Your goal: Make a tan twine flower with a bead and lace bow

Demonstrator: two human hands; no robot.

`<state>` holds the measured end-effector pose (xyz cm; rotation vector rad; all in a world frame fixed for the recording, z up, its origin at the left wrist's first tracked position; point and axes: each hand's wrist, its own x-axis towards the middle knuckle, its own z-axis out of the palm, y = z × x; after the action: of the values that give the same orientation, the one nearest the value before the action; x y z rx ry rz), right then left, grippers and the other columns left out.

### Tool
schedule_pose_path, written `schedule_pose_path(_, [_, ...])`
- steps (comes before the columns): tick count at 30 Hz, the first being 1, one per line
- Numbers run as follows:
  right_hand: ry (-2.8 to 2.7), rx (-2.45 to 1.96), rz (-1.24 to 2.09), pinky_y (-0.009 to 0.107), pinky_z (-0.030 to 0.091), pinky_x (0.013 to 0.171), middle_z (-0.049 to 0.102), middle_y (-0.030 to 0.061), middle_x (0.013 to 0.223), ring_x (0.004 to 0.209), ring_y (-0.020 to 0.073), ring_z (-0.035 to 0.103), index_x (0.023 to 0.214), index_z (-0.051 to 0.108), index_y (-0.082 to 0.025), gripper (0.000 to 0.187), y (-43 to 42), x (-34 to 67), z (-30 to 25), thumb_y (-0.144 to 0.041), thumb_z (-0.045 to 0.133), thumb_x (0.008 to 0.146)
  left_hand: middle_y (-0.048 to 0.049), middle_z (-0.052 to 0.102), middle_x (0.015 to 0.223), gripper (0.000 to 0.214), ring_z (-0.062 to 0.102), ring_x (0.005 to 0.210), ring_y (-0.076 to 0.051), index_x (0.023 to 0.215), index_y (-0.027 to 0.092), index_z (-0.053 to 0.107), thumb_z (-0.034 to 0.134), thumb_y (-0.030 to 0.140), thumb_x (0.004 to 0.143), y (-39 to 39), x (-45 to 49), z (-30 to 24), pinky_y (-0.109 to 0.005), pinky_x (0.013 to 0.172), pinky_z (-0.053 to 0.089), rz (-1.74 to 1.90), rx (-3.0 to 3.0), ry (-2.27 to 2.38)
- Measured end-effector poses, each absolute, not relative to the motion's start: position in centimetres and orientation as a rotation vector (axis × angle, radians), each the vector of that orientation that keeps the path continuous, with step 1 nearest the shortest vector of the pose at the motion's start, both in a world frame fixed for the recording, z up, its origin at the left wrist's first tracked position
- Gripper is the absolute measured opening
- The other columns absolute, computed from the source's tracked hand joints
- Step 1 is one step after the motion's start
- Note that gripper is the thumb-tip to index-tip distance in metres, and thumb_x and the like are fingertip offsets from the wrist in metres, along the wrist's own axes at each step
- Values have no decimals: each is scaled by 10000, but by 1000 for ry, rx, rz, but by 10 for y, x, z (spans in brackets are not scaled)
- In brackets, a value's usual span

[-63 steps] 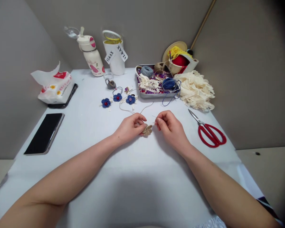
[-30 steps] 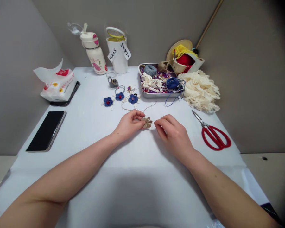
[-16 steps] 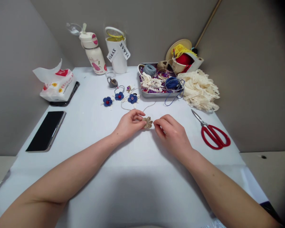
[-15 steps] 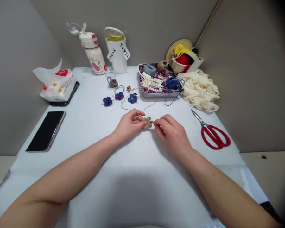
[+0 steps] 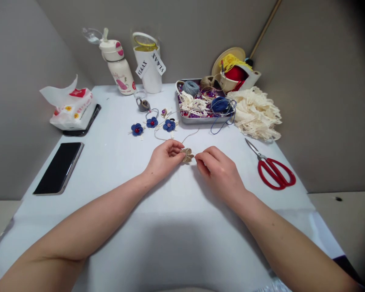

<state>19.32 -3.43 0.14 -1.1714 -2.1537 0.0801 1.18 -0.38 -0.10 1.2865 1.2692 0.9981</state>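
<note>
A small tan twine flower [image 5: 187, 155] is pinched between the thumb and fingers of my left hand [image 5: 166, 159], just above the white table. My right hand [image 5: 218, 166] is close by on the flower's right side, its thumb and index finger pressed together. What those fingertips hold is too small to make out. A thin grey cord [image 5: 191, 134] trails away behind the flower. Beyond it lie finished-looking blue flowers with bead centres, one at the left [image 5: 137, 129], one with a cord loop [image 5: 152, 122] and one nearer the tray [image 5: 169, 125].
A metal tray [image 5: 207, 120] holds yarn balls and beads, beside a heap of cream lace [image 5: 257, 113]. Red-handled scissors [image 5: 272, 172] lie at right. A phone [image 5: 59, 168], tissue pack [image 5: 74, 111], bottle [image 5: 121, 75] and white cup [image 5: 152, 77] stand or lie leftward and behind.
The twine flower has tilted slightly in my left fingers, so its petals show at a different angle. Both hands stay nearly in place; the whole view has shifted a little.
</note>
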Motion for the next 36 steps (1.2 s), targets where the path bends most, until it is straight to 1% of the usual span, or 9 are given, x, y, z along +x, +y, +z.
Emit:
schedule_pose_path(3, [-2167, -1175, 77, 296, 452, 671, 601, 74, 839, 743, 167, 562, 869, 637, -157, 201, -34, 192, 0, -153, 456, 958, -21, 679, 774, 152, 646, 691, -124, 838, 160, 627, 702, 180, 708, -3, 12, -4, -264, 682, 524, 1002, 1310, 1288])
schedule_pose_path(10, [-2189, -1219, 91, 299, 436, 657, 594, 71, 829, 734, 173, 553, 846, 635, -171, 215, -33, 189, -3, -139, 450, 949, -27, 690, 797, 149, 654, 718, -136, 833, 166, 652, 713, 220, 709, -1, 9, -11, -277, 697, 536, 988, 1376, 1281])
schedule_pose_path(19, [-2199, -1236, 75, 299, 419, 649, 590, 73, 823, 734, 177, 557, 840, 652, -149, 202, -32, 190, -3, -120, 473, 927, -37, 712, 795, 125, 660, 720, -145, 829, 163, 687, 691, 223, 718, -1, 8, -6, -287, 717, 536, 947, 1393, 1285])
schedule_pose_path(25, [-2217, -1243, 76, 295, 402, 645, 585, 70, 825, 741, 177, 547, 837, 650, -156, 196, -33, 189, -5, -112, 477, 917, -46, 713, 810, 135, 662, 737, -156, 830, 166, 687, 692, 236, 716, -1, 8, -7, -307, 735, 541, 945, 1408, 1290])
schedule_pose_path(36, [-2278, -1289, 87, 306, 390, 632, 591, 82, 830, 736, 187, 532, 855, 655, -156, 230, -33, 189, -2, -127, 439, 929, -29, 710, 781, 102, 650, 721, -146, 806, 173, 685, 686, 224, 718, -4, 10, -3, -272, 697, 517, 924, 1477, 1338])
